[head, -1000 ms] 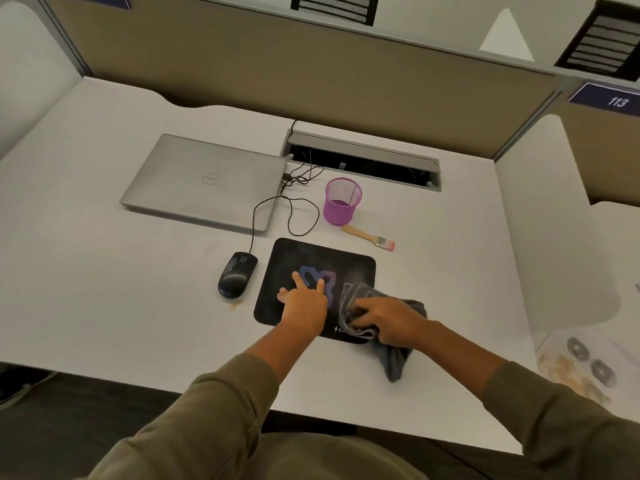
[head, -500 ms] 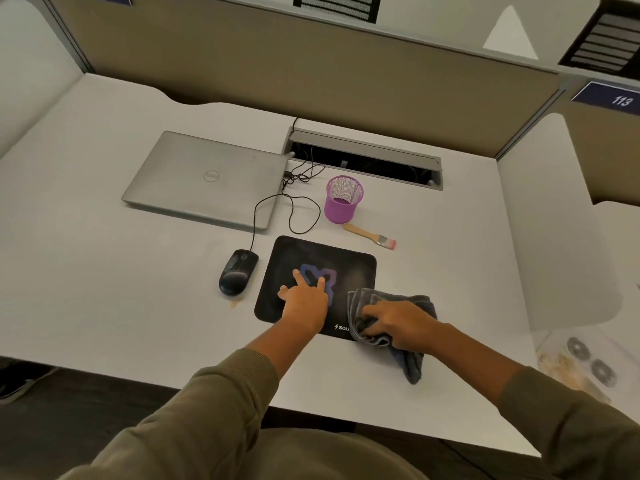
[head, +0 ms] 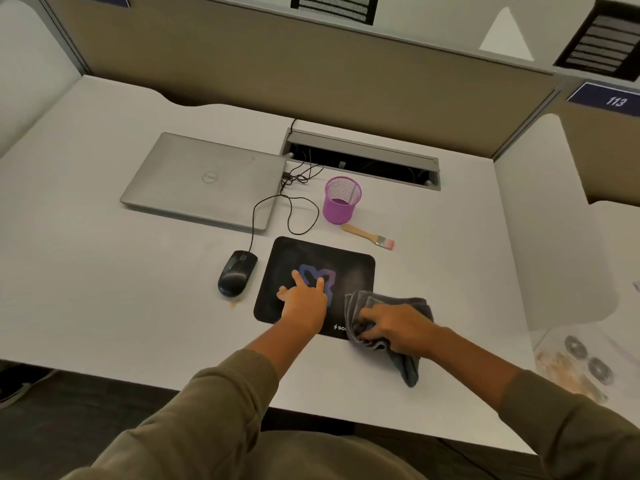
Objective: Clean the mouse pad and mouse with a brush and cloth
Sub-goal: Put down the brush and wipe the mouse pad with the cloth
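Your left hand point(head: 306, 299) presses mouse pad point(head: 349, 263) flat, fingers point(head: 298, 278) spread; right hand point(head: 394, 327) grips grey cloth point(head: 405, 367) at pad's right edge.

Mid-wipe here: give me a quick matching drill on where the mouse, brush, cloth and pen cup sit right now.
Things:
1. mouse
2. brush
3. cloth
4. pen cup

Places:
A. gripped by the right hand at the mouse pad's right edge
B. upright, right of the laptop
C. on the desk, left of the pad
D. flat on the desk between the cup and the pad

Pairs: 1-C, 2-D, 3-A, 4-B
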Tool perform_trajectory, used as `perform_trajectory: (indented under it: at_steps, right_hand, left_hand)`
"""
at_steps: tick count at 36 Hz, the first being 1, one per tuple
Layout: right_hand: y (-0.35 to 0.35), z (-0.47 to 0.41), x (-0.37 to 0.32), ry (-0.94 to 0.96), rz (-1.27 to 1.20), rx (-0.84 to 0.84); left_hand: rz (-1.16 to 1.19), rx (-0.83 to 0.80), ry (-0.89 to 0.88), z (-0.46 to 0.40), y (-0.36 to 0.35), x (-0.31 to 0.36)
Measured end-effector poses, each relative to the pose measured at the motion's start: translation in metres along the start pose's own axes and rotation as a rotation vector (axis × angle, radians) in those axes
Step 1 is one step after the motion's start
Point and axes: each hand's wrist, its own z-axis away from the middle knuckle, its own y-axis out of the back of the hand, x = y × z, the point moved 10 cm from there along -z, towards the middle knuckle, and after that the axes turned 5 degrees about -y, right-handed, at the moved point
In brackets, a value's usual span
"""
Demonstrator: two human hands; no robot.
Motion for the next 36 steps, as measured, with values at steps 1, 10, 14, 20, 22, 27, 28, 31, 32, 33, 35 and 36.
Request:
perform_trajectory:
  at_steps: [1, 10, 14, 20, 22, 27, 28, 31, 32, 33, 35, 36]
  right_hand:
    - [0.005, 0.001, 0.005, -0.035, -0.012, 0.017]
    - [0.003, -0.001, -0.004, -0.044, -0.009, -0.013]
    - [0.014, -0.005, 0.03, -0.27, -0.1, 0.105]
    - [0.027, -0.02, 0.035, -0.27, -0.09, 0.045]
    - [0.028, -0.022, 0.041, -0.271, -0.111, 0.026]
    - [0.042, -0.029, 0.074, -0.423, -0.183, 0.107]
    - [0.045, -0.031, 0.079, -0.453, -0.195, 0.132]
    - [0.051, -0.037, 0.098, -0.538, -0.216, 0.175]
    - [0.051, -0.038, 0.104, -0.563, -0.228, 0.179]
    - [0.052, -0.04, 0.108, -0.584, -0.243, 0.186]
    - [0.051, -0.041, 0.112, -0.612, -0.27, 0.202]
    - [0.049, -0.041, 0.112, -0.616, -0.28, 0.209]
  left_hand:
    - [-0.003, 0.006, -0.002, 0.001, 0.0, 0.0]
    - [-0.014, 0.014, -0.013, 0.001, 0.0, 0.001]
    - [-0.012, 0.013, -0.007, 0.001, 0.001, 0.001]
    - [-0.022, 0.013, -0.016, 0.0, 0.0, 0.002]
    - [-0.02, 0.018, -0.014, -0.001, -0.001, 0.001]
    - [-0.022, 0.011, -0.005, 0.0, -0.002, 0.001]
    - [-0.025, 0.009, -0.004, -0.001, -0.002, 0.0]
    - [-0.03, 0.015, -0.009, -0.001, -0.001, 0.001]
    - [-0.033, 0.019, -0.01, -0.001, -0.001, 0.001]
    - [-0.038, 0.018, -0.01, -0.001, -0.001, 0.001]
    - [-0.044, 0.013, -0.006, -0.001, -0.002, 0.001]
    - [-0.043, 0.011, -0.003, -0.001, -0.002, 0.0]
